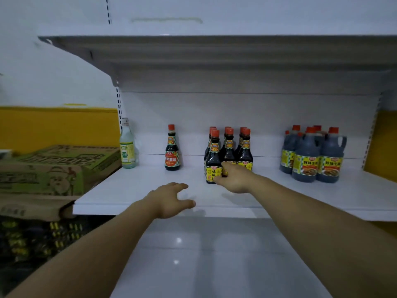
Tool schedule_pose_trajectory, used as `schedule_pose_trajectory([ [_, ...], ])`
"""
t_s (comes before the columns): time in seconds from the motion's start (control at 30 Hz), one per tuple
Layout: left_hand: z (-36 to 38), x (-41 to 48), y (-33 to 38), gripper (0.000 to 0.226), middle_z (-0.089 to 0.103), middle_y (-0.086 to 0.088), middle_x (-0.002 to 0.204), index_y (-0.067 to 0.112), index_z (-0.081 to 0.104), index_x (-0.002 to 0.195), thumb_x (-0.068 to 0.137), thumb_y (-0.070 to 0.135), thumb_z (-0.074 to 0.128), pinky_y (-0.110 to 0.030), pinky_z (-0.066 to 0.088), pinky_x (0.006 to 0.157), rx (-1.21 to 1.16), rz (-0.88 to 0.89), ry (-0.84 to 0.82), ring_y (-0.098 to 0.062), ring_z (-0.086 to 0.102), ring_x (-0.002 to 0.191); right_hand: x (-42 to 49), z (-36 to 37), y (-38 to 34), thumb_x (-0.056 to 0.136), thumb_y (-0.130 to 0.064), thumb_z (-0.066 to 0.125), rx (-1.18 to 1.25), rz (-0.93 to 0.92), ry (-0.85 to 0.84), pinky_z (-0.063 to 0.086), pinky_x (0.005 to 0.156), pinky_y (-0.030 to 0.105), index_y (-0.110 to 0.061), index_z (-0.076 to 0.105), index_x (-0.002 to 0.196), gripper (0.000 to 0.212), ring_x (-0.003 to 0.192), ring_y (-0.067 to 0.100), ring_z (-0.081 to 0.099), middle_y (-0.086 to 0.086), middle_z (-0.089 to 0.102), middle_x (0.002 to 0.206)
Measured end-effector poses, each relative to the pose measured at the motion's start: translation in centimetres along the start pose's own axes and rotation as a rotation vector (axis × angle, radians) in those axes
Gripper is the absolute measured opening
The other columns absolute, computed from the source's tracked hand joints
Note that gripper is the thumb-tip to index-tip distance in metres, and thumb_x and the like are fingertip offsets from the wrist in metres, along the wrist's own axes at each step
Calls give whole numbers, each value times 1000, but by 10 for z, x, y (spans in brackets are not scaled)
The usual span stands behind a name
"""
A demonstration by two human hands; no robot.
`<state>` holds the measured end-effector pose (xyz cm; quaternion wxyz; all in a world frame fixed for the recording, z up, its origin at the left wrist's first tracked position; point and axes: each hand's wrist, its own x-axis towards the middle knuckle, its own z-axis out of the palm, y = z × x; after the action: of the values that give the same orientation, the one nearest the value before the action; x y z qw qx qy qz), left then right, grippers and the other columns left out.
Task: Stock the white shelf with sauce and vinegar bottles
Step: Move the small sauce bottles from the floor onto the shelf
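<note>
On the white shelf (133, 190) stands a cluster of several small dark sauce bottles (214, 155) with red caps. My right hand (234, 177) reaches to the front of this cluster, its fingers against the lower part of the front bottles; whether they curl round one I cannot tell. My left hand (171, 198) hovers over the shelf's front edge, fingers spread and holding nothing. A single dark sauce bottle (172, 151) stands alone to the left. A clear vinegar bottle (127, 147) stands at the shelf's far left. Several large handled jugs (311, 155) stand at the right.
Green and brown cardboard boxes (53, 171) are stacked left of the shelf, level with it. Dark packed goods (32, 244) lie below them. An upper shelf (214, 52) overhangs the bottles. A lower white shelf (204, 254) lies under my arms.
</note>
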<state>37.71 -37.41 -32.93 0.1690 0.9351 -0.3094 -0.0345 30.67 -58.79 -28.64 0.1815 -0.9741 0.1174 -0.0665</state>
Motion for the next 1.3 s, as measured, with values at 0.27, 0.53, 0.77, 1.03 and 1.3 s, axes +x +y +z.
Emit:
schedule_pose_trajectory([
  [0.27, -29, -123, -7, 77, 25, 3, 156, 32, 27, 148, 83, 57, 59, -34, 26, 115, -15, -67, 53, -17, 27, 141, -65, 1, -90, 95, -57, 44, -272, -190, -98, 23, 116, 38, -22, 9, 156, 79, 147, 26, 19, 5, 15, 162],
  [0.53, -34, -235, -39, 77, 22, 0, 156, 31, 22, 150, 86, 54, 58, -34, 33, 107, -21, -307, 88, -23, 32, 138, -106, 43, -172, 95, -56, 45, -274, -471, -168, 28, 113, 36, -22, 14, 156, 77, 144, 26, 26, 6, 21, 161],
  [0.77, -14, -310, -85, 81, 20, 0, 157, 32, 20, 150, 84, 61, 55, -40, 32, 111, 65, -575, 71, -25, 29, 140, -125, 108, -251, 94, -60, 45, -253, -690, -319, 37, 109, 38, -22, 13, 156, 79, 139, 29, 36, 6, 25, 159],
  [1.03, 23, -399, -166, 81, 5, 1, 161, 33, 16, 151, 85, 64, 51, -45, 18, 117, 40, -900, 16, -24, 8, 147, -145, 206, -339, 95, -60, 41, -240, -882, -550, 43, 99, 37, -25, 10, 156, 76, 137, 28, 38, 4, 21, 161],
  [1.3, 95, -474, -252, 81, -5, 1, 161, 34, 8, 152, 87, 61, 48, -51, 11, 118, -13, -1175, -76, -25, -6, 148, -163, 366, -384, 92, -64, 40, -437, -1081, -660, 37, 109, 42, -25, 13, 155, 79, 140, 28, 34, 4, 24, 160],
])
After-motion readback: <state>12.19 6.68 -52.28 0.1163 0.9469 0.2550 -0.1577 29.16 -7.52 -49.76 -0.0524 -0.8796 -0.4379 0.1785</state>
